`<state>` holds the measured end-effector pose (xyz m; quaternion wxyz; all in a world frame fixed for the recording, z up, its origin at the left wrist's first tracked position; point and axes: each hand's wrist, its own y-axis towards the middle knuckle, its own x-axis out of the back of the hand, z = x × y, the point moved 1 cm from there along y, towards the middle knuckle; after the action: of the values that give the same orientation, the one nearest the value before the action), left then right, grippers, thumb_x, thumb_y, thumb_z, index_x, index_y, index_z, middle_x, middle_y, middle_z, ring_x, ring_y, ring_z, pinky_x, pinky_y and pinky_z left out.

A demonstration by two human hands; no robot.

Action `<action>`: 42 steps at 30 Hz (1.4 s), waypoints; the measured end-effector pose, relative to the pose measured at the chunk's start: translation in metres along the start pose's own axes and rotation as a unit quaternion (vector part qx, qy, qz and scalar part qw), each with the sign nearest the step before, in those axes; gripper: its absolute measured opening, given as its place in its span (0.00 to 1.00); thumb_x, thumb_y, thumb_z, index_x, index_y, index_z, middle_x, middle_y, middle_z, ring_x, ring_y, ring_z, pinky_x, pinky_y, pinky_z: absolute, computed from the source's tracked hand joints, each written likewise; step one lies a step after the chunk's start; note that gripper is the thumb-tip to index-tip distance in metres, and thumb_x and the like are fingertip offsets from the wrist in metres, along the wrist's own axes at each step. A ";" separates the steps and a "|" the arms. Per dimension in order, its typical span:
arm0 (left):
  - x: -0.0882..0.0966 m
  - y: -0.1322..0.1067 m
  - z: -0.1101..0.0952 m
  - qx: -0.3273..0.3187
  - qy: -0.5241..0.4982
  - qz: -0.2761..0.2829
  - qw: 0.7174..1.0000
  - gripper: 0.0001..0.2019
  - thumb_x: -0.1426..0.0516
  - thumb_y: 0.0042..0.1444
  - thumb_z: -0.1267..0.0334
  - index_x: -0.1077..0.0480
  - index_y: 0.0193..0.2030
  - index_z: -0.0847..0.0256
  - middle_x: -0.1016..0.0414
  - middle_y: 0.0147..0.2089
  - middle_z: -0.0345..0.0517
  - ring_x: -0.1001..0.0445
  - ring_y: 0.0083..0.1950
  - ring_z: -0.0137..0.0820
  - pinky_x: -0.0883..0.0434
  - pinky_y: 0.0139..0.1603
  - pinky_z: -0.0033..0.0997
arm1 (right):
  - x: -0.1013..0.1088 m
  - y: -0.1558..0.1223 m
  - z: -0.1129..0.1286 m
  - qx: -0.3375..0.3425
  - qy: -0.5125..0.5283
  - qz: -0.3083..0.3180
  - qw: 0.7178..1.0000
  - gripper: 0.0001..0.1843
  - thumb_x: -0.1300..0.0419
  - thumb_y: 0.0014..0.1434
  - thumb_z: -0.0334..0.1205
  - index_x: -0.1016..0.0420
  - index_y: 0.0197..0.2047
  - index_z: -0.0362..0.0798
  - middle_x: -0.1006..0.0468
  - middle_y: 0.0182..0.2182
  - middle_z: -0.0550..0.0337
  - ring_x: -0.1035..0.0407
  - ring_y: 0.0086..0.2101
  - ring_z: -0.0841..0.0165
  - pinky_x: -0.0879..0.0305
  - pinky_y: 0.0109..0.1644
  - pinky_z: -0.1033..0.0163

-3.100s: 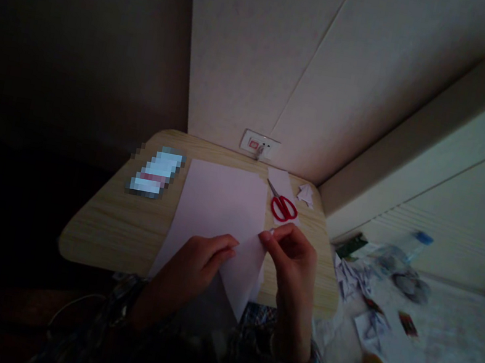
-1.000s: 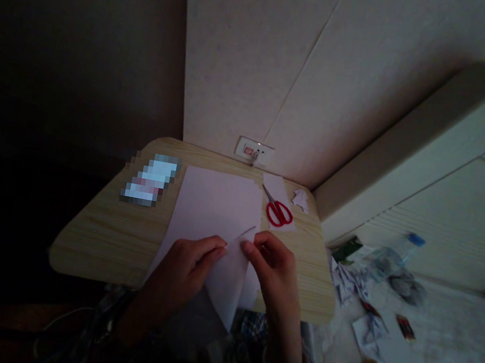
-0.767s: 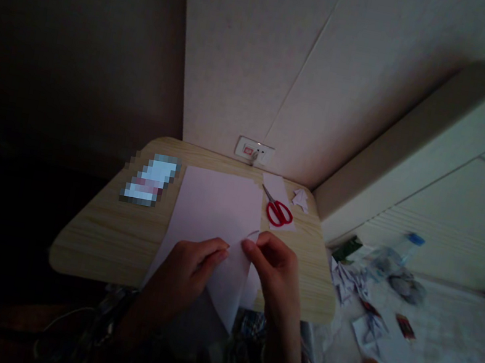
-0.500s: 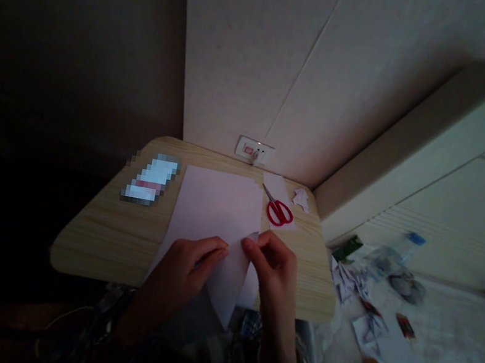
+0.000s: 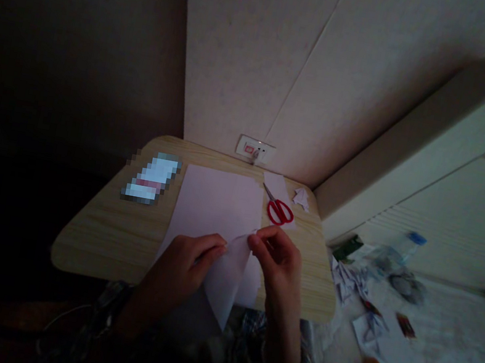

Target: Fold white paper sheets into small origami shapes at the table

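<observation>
A folded sheet of white paper (image 5: 224, 285) is held up between my two hands, its pointed lower end hanging past the table's near edge. My left hand (image 5: 183, 265) pinches its left side between thumb and fingers. At the upper right corner, my right hand (image 5: 276, 256) grips the paper with thumb and fingertips. Flat beneath lies more white paper (image 5: 220, 199) on the small wooden table (image 5: 110, 239). Scissors with red handles (image 5: 278, 211) rest on a paper strip (image 5: 274, 181) just beyond my right hand.
A phone (image 5: 152, 178), blurred out, lies at the table's left. Crumpled paper (image 5: 301, 199) sits at the far right corner. A wall socket (image 5: 255, 149) holds a plug behind the table. To the right, a pale surface carries a blue-capped bottle (image 5: 406, 248) and paper scraps (image 5: 344, 281).
My right hand has shifted slightly up and to the right, drawing the paper's corner with it. The left hand stays nearly in place.
</observation>
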<state>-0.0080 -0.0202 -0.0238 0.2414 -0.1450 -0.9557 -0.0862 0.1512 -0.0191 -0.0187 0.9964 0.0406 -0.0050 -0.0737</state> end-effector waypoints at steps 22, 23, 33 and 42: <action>0.000 0.000 0.000 0.019 -0.006 -0.023 1.000 0.13 0.52 0.61 0.60 0.33 0.28 0.61 0.35 0.23 0.35 0.34 0.25 0.27 0.42 0.28 0.25 | -0.004 -0.001 -0.004 -0.017 -0.054 0.043 0.997 0.11 0.36 0.50 0.40 0.33 0.21 0.47 0.35 0.19 0.68 0.41 0.23 0.73 0.46 0.28 0.67; 0.000 0.000 0.000 0.019 -0.007 -0.022 1.000 0.13 0.52 0.61 0.60 0.33 0.28 0.61 0.35 0.22 0.35 0.34 0.25 0.27 0.42 0.28 0.24 | -0.004 -0.001 -0.003 -0.013 -0.059 0.037 0.997 0.12 0.36 0.50 0.40 0.34 0.21 0.47 0.36 0.18 0.68 0.42 0.23 0.73 0.47 0.28 0.67; 0.000 0.002 0.002 0.029 -0.010 -0.032 0.999 0.13 0.52 0.60 0.59 0.32 0.29 0.61 0.36 0.22 0.35 0.35 0.25 0.27 0.42 0.27 0.25 | -0.004 0.000 -0.005 -0.018 -0.061 0.049 0.997 0.10 0.36 0.50 0.42 0.30 0.23 0.47 0.32 0.19 0.66 0.39 0.24 0.72 0.45 0.29 0.67; 0.001 0.001 0.000 0.022 -0.029 -0.041 0.999 0.13 0.51 0.60 0.59 0.32 0.29 0.62 0.38 0.21 0.34 0.36 0.24 0.26 0.43 0.25 0.23 | -0.005 0.000 -0.004 -0.022 -0.069 0.041 0.996 0.11 0.36 0.49 0.41 0.31 0.21 0.47 0.33 0.18 0.67 0.40 0.23 0.72 0.46 0.28 0.67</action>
<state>-0.0088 -0.0186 -0.0230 0.2130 -0.1030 -0.9690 -0.0712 0.1461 -0.0180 -0.0230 0.9965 0.0127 -0.0741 -0.0355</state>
